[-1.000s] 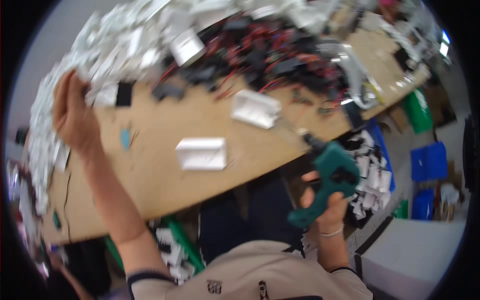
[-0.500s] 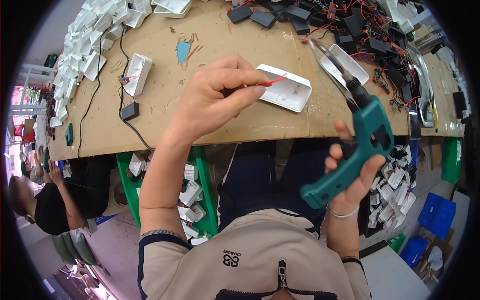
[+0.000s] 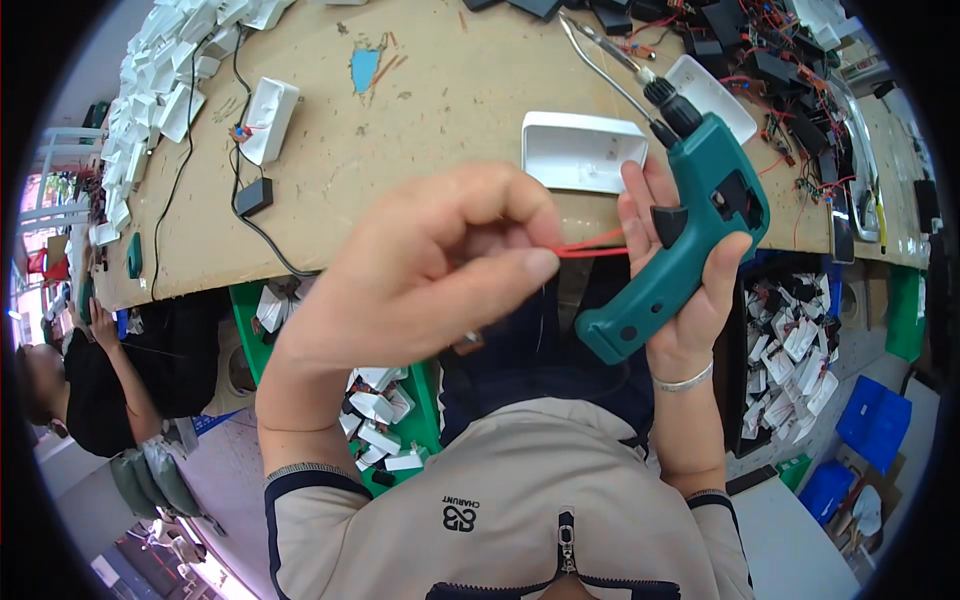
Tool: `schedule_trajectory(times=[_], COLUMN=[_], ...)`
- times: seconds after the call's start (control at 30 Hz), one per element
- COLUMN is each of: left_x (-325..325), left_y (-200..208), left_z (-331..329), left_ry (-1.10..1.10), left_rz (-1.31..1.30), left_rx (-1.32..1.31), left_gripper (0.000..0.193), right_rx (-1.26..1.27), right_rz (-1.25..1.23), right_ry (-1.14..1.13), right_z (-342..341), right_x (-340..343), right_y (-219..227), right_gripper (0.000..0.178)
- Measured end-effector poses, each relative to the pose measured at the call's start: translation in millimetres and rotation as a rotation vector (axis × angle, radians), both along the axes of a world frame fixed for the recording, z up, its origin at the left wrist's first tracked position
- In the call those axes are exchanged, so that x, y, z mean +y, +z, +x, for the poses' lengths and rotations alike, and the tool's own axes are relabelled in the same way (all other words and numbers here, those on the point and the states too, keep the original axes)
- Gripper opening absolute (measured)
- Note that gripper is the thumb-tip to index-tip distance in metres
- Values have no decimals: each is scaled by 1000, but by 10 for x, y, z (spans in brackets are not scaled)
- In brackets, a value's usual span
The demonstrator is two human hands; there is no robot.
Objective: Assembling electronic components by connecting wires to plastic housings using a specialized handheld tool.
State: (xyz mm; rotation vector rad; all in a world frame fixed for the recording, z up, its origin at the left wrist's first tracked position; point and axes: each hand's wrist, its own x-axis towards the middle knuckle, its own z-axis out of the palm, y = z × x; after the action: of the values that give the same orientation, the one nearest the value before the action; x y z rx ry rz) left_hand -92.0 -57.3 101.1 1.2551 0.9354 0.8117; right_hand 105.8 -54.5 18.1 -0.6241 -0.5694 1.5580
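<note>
My left hand [image 3: 430, 260] pinches a pair of red wires [image 3: 590, 247] between thumb and bent fingers. Their free ends point right, toward the fingers of my right hand [image 3: 690, 310]. That hand holds a green soldering gun [image 3: 672, 240] with a black trigger. The gun's metal tip and thin curved feed tube point up and away over the table. Just beyond my hands, a white plastic housing [image 3: 583, 155] lies open side up on the table. Beside the gun's nose rests another white housing [image 3: 705, 98], partly hidden by it. Something small beneath my left hand is mostly hidden.
White housings [image 3: 165, 70] are heaped at the far left, black boxes with red wires [image 3: 770, 75] at the far right. A black cable [image 3: 240, 130] crosses the brown tabletop [image 3: 440, 90]. Green bins [image 3: 425, 400] stand below its edge. At left sits another person [image 3: 110, 390].
My left hand has come nearer to me with the red wires, away from the white housing. The soldering gun has moved slightly up and left, and the right-hand fingers now reach toward the wires.
</note>
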Motion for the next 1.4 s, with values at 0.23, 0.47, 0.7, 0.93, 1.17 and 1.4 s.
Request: schedule_trajectory(times=[0.23, 0.47, 0.7, 0.93, 1.17, 1.4], left_x=[-9, 72, 219, 158, 237, 244], left_y=[-514, -735, -693, -712, -850, -823], left_z=[311, 412, 383, 504, 539, 570], left_ry=[-1, 111, 203, 95, 187, 250], left_rz=[53, 279, 723, 928, 1085, 1190], left_rx=[118, 184, 403, 453, 508, 571], left_gripper=[7, 5, 8, 17, 20, 21], right_rx=[18, 23, 12, 24, 7, 28], right_rz=[36, 21, 10, 5, 26, 22], right_ry=[60, 56, 50, 73, 80, 78], right_z=[36, 69, 110, 171, 197, 194], right_x=[37, 41, 66, 100, 116, 118], right_y=[-60, -63, -54, -67, -96, -94], right_gripper=[82, 82, 83, 82, 81, 80])
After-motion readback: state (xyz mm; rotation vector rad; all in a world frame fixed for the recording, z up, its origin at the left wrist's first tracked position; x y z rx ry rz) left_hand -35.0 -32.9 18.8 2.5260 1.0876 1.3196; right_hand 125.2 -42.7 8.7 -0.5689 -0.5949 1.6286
